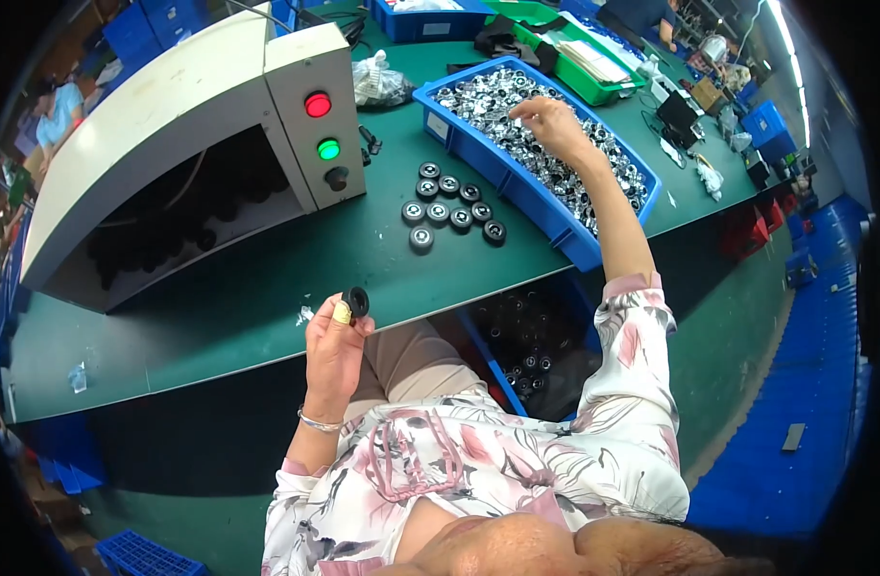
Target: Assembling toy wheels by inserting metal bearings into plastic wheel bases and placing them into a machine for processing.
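The left hand [330, 357] grips 1 black ring-shaped piece [357, 302] near the green table's [230, 341] front edge. The right hand [557, 132], nearer the small silvery parts [483, 101], hangs over the long blue plastic bin [505, 180], fingers bent just above them; whether they pinch any cannot be told.

Black ring [350, 303]: was held up tilted, hole showing, left of frame centre. Silvery parts [517, 144]: lay loose in jumbled heap, upper right of centre.
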A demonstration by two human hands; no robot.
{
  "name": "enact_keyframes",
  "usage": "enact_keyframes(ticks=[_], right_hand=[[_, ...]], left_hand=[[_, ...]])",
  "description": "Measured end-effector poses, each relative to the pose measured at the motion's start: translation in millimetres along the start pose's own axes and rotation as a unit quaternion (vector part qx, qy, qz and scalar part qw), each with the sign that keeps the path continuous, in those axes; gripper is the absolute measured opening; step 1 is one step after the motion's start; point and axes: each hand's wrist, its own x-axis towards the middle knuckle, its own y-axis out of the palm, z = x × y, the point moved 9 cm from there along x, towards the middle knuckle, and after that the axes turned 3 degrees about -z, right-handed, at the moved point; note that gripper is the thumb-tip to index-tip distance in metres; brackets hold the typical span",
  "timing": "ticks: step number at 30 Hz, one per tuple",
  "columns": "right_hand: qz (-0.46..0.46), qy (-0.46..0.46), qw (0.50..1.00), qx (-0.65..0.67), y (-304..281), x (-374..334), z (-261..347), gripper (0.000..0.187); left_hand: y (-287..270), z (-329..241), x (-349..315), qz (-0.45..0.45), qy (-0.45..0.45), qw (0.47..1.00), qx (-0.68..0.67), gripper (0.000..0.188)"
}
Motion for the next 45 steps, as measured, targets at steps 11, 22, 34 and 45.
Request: enact_keyframes(ticks=[11,22,34,45], right_hand=[[0.038,-0.084,0.995,-0.027,11.6,-7.0,7.9,0.015],[0.054,0.014,0.943,0.327,-3.7,-66.9,110.3,0.021],[0.012,-0.184,0.969,0.162,40.8,-106.2,209.5,0.021],[-0.016,-0.057,0.945,0.321,70.8,-121.8,198.5,0.029]], left_hand=[[-9.4,-1.3,-1.5,-0.026,0.018,0.999,0.011,0.016],[2.2,12.3,3.9,-0.011,0.006,1.000,-0.008,0.021],[54.0,25.6,63.0,0.030,0.094,0.995,-0.018,0.017],[25.2,40.3,59.3,-0.017,0.033,0.996,-0.084,0.018]])
